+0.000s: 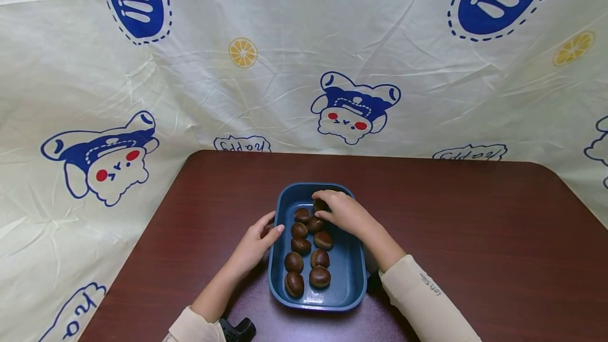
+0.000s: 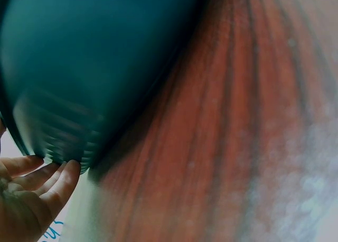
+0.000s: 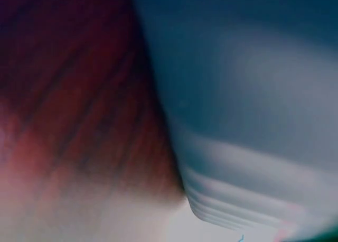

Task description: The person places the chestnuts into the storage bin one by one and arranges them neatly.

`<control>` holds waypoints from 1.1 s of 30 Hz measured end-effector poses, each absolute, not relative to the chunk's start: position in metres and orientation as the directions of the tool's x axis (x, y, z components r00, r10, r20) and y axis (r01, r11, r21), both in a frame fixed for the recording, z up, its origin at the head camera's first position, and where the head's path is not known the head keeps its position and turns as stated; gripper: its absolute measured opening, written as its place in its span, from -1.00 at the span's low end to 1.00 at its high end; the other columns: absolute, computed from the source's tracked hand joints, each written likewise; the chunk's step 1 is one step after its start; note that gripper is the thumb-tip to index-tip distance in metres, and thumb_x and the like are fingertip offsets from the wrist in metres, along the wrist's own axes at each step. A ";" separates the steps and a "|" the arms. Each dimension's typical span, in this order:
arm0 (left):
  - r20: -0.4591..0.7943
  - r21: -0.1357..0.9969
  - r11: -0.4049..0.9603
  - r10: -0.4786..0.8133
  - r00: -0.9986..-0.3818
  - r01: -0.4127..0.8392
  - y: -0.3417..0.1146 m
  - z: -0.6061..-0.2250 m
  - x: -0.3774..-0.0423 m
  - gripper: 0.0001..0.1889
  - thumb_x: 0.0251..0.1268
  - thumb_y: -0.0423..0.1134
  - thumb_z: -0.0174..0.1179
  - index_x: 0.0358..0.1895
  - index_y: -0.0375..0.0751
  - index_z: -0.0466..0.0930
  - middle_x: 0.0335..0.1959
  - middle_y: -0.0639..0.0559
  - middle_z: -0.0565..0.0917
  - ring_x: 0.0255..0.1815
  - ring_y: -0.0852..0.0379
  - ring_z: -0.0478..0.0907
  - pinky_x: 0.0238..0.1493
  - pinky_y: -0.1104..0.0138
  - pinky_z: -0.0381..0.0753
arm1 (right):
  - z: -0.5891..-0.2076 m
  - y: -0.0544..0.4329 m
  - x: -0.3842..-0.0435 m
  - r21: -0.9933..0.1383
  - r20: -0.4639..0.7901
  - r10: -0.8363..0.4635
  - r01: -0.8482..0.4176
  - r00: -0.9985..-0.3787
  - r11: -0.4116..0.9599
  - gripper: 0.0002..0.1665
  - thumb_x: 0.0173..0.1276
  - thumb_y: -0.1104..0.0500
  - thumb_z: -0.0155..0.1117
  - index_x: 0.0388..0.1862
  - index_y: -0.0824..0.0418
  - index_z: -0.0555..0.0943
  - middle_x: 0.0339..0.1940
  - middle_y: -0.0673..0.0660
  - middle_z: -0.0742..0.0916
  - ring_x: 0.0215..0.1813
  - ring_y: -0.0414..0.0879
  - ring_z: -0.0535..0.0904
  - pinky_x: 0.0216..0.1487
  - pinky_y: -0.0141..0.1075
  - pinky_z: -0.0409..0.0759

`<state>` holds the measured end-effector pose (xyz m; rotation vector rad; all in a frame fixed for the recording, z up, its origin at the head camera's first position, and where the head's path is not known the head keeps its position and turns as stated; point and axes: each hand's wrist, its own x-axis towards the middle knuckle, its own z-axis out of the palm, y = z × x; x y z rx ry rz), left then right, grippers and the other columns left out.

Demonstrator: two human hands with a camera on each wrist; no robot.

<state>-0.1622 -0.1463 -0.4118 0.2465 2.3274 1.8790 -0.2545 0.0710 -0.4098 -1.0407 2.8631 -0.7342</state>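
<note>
A blue tray point(image 1: 344, 257) with rounded corners holds several glossy brown chestnuts point(image 1: 294, 263) in two rough columns. My left hand point(image 1: 253, 247) holds the tray's left side, thumb over the rim and fingers outside. In the left wrist view, the fingertips of that left hand point(image 2: 37, 194) touch the tray's outer wall point(image 2: 100, 57). Over the tray's far end, my right hand point(image 1: 345, 212) pinches a chestnut point(image 1: 320, 205), partly hidden by the fingers. Only the tray's outside point(image 3: 237, 104) and the tabletop show in the right wrist view; the right hand is out of it.
The tray stands on a dark reddish-brown table point(image 1: 451, 236) with rounded far corners. Behind and to the left hangs a pale printed cloth point(image 1: 275, 94). A black object point(image 1: 239, 329) sits by the left sleeve.
</note>
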 end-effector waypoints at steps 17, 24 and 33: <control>-0.019 0.974 0.226 0.197 -0.980 0.026 -0.146 -0.410 -0.162 -0.50 0.32 -0.26 0.01 0.26 -0.41 0.18 0.07 -0.39 0.43 0.04 -0.21 0.43 -0.02 0.05 0.44 | -0.406 0.074 -0.250 -0.456 0.202 -0.597 -0.614 -0.776 0.644 -0.57 0.22 0.17 0.24 0.06 0.30 0.50 0.00 0.18 0.60 0.06 0.02 0.48 0.05 -0.12 0.43; -0.016 0.969 0.246 0.197 -0.980 0.034 -0.145 -0.406 -0.161 -0.51 0.32 -0.28 0.01 0.25 -0.43 0.18 0.06 -0.40 0.44 0.03 -0.20 0.44 -0.02 0.04 0.44 | -0.402 0.079 -0.245 -0.467 0.221 -0.559 -0.590 -0.799 0.659 -0.55 0.21 0.14 0.25 0.08 0.25 0.49 0.03 0.17 0.59 0.08 0.03 0.47 0.02 -0.11 0.45; -0.015 0.951 0.305 0.203 -0.979 0.048 -0.146 -0.415 -0.168 -0.48 0.31 -0.26 0.04 0.27 -0.38 0.16 0.09 -0.36 0.43 0.06 -0.22 0.41 -0.01 0.00 0.41 | -0.393 0.094 -0.237 -0.445 0.273 -0.550 -0.610 -0.789 0.655 -0.53 0.22 0.10 0.24 0.09 0.25 0.49 0.03 0.18 0.59 0.08 0.04 0.48 -0.01 -0.09 0.47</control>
